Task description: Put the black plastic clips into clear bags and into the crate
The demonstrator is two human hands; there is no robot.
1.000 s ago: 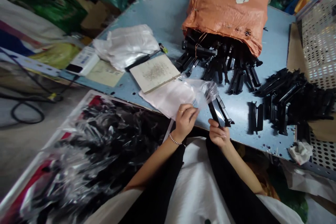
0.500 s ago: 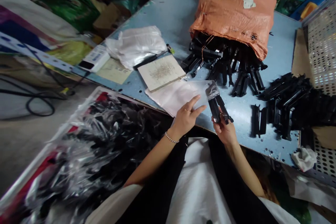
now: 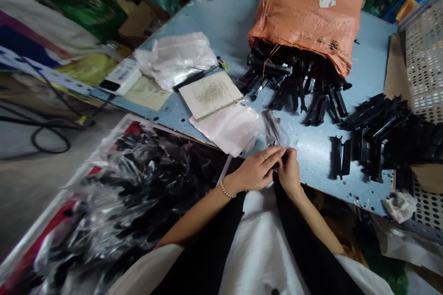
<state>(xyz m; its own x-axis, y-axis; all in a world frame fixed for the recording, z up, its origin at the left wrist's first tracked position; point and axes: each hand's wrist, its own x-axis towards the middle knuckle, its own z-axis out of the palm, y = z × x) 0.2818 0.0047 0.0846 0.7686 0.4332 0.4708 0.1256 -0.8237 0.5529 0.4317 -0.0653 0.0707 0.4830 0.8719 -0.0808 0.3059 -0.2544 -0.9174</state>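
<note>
On the blue worktop (image 3: pixel 313 150), black plastic parts (image 3: pixel 294 92) jut from an orange woven sack (image 3: pixel 308 14). Nearer the person than the sack, the left hand (image 3: pixel 258 170) and right hand (image 3: pixel 290 170) have fingers closed on the near end of a clear bag (image 3: pixel 278 137) containing dark parts (image 3: pixel 271 124).

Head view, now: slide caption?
Left hand and right hand meet at the near end of bagged black parts by a blue table.

A white box (image 3: pixel 122 75) sits near a looped black cable (image 3: pixel 51 152).
</note>
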